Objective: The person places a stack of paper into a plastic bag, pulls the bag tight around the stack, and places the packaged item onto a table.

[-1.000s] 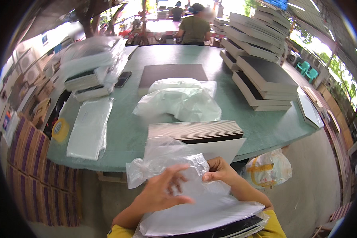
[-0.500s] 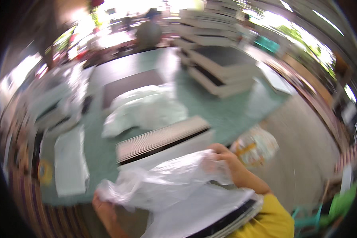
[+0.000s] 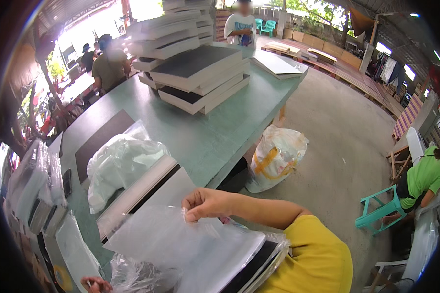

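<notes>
My right hand (image 3: 203, 205) pinches the upper edge of a clear plastic bag (image 3: 156, 229) between thumb and fingers. At the lower left edge, my left hand (image 3: 95, 284) shows only in part, its fingers curled at the bag's crumpled side. Inside the bag, against my yellow sleeve, lies a white panel with a black strip (image 3: 256, 261) along its edge. Just beyond is a row of thin pale boards (image 3: 137, 195) with a black band, standing on the green table (image 3: 200, 146). A heap of loose clear plastic bags (image 3: 124, 158) sits behind them.
Stacked white-sided trays with dark tops (image 3: 200, 66) rise at the table's far side. Bagged panels (image 3: 34, 190) and a tape roll (image 3: 62, 277) are at left. A filled plastic sack (image 3: 276, 156) stands on the floor. A person in green (image 3: 420, 171) sits on a teal stool (image 3: 381, 207).
My view has swung to the right. My right hand has lifted the bag's edge, which is now spread flatter. My left hand has dropped toward the lower left edge of the picture.
</notes>
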A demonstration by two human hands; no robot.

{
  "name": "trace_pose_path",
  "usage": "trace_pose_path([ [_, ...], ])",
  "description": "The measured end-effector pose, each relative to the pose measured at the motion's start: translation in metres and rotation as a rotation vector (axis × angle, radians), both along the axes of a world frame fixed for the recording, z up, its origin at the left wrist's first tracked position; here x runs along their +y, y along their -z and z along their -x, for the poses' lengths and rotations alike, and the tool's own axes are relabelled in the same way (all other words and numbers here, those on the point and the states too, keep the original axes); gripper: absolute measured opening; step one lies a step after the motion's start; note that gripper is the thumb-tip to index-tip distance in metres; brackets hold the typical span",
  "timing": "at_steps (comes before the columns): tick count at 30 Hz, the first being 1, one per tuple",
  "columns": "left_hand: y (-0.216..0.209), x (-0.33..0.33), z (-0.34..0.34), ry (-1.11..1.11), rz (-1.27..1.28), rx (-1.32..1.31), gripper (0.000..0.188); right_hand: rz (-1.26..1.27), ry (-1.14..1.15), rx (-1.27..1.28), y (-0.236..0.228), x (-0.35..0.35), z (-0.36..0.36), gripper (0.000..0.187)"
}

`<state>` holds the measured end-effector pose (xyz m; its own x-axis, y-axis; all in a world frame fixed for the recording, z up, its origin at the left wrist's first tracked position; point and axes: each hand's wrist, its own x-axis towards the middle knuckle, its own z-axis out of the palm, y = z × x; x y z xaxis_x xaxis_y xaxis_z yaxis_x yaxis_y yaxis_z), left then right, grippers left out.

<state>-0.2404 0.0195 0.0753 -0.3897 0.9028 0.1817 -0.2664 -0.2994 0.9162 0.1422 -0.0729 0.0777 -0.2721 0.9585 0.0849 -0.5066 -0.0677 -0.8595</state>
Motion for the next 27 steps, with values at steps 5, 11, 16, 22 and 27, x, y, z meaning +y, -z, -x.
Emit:
trace_pose_path([
  [5, -0.020, 0.003, -0.054, 0.211, 0.007, 0.372, 0.018, 0.243, 0.122, -0.138, -0.004, 0.004, -0.001, 0.017],
  [11, -0.052, -0.037, -0.148, 0.874, -0.251, 0.733, 0.012, 0.077, 0.009, -0.023, -0.008, 0.007, 0.026, 0.012],
  [16, -0.034, -0.036, -0.153, 0.823, -0.150, 0.683, 0.012, 0.035, -0.044, 0.218, -0.008, 0.021, 0.042, 0.010],
  [22, -0.010, 0.004, -0.034, 0.019, 0.053, 1.073, 0.010, 0.036, 0.080, 0.166, -0.009, 0.011, 0.011, 0.005],
  [27, -0.059, -0.054, -0.134, 0.475, -0.392, 0.932, 0.016, -0.462, 0.178, -0.479, -0.028, 0.007, 0.039, 0.010],
])
